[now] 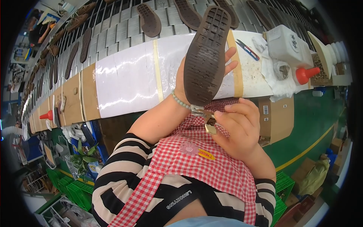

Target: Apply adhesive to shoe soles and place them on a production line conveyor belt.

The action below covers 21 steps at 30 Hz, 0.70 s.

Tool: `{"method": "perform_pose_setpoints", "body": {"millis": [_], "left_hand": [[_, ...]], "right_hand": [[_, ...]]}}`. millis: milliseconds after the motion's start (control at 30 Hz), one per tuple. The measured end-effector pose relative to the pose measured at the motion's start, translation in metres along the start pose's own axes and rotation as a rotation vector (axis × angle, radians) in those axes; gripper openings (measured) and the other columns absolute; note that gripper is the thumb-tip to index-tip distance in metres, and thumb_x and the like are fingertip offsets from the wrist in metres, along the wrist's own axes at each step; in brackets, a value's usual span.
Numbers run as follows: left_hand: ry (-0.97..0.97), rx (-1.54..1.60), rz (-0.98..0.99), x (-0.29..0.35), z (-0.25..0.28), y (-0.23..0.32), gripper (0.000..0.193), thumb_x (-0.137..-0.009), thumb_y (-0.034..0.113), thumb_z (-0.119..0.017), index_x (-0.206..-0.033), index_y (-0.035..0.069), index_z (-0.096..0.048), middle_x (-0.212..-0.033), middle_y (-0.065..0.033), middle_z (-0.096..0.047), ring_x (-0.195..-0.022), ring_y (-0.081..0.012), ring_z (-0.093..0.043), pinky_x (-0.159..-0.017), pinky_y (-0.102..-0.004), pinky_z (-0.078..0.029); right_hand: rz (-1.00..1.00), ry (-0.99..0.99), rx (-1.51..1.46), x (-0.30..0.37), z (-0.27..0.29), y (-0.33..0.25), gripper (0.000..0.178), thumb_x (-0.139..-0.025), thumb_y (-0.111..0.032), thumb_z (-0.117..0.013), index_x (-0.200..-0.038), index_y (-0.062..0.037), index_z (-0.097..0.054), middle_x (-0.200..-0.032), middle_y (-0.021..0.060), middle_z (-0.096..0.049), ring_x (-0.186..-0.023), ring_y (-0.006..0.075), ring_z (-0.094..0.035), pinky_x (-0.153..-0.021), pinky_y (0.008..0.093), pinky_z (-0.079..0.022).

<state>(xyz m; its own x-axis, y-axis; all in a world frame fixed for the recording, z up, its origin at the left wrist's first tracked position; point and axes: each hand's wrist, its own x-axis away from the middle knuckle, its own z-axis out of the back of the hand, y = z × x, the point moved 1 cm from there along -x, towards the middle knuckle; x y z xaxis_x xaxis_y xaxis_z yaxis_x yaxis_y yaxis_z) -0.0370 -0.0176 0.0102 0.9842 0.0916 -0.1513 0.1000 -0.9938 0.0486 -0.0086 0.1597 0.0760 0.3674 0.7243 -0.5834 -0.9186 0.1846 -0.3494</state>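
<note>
My left hand (pixel 180 85) holds a dark brown shoe sole (pixel 208 56) up over the worktable, grooved tread toward me. Most of that hand is hidden behind the sole; two fingers stick out past its right edge. My right hand (pixel 240 126) is closed just below the sole's lower end. Between its fingertips is a small brown and pale-gold piece (pixel 210 129) with a whitish, frayed-looking end close to the sole. Its exact kind is unclear.
Thread snips (pixel 247 50) with blue handles lie at the table's right, near a white plastic jug (pixel 289 45) and a red-nozzled bottle (pixel 307 75). Beyond the table, a slatted conveyor (pixel 124 28) carries several brown soles. A cardboard box (pixel 278 117) stands below right.
</note>
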Motion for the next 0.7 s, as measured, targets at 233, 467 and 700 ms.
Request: {"method": "perform_pose_setpoints", "body": {"millis": [233, 467, 700], "left_hand": [[-0.034, -0.024, 0.000, 0.000, 0.003, 0.001, 0.042, -0.107, 0.030, -0.040, -0.134, 0.003, -0.055, -0.132, -0.0143, -0.061, -0.143, -0.0387, -0.036, -0.122, -0.0564, -0.026], [-0.027, -0.007, 0.006, 0.005, -0.003, -0.003, 0.042, -0.107, 0.028, -0.039, -0.135, -0.001, -0.052, -0.137, -0.0165, -0.056, -0.142, -0.0403, -0.037, -0.120, -0.0573, -0.030], [0.031, 0.086, 0.071, 0.012, -0.012, -0.005, 0.046, -0.107, 0.026, -0.039, -0.140, -0.005, -0.043, -0.147, -0.0215, -0.044, -0.141, -0.0420, -0.038, -0.118, -0.0579, -0.034]], "right_hand": [[-0.048, -0.007, -0.016, -0.006, 0.002, 0.000, 0.042, -0.066, -0.012, -0.084, -0.106, -0.0062, -0.071, -0.092, 0.0039, -0.066, -0.095, 0.0249, -0.063, -0.090, 0.0444, -0.050], [-0.505, 0.049, -0.383, -0.001, 0.002, 0.019, 0.043, -0.068, -0.008, -0.085, -0.108, -0.0025, -0.069, -0.091, 0.0084, -0.067, -0.087, 0.0254, -0.063, -0.081, 0.0357, -0.050], [-0.461, 0.170, -0.096, -0.006, 0.018, 0.027, 0.044, -0.067, -0.005, -0.085, -0.107, -0.0034, -0.070, -0.093, 0.0087, -0.068, -0.092, 0.0267, -0.063, -0.079, 0.0353, -0.051]]}}
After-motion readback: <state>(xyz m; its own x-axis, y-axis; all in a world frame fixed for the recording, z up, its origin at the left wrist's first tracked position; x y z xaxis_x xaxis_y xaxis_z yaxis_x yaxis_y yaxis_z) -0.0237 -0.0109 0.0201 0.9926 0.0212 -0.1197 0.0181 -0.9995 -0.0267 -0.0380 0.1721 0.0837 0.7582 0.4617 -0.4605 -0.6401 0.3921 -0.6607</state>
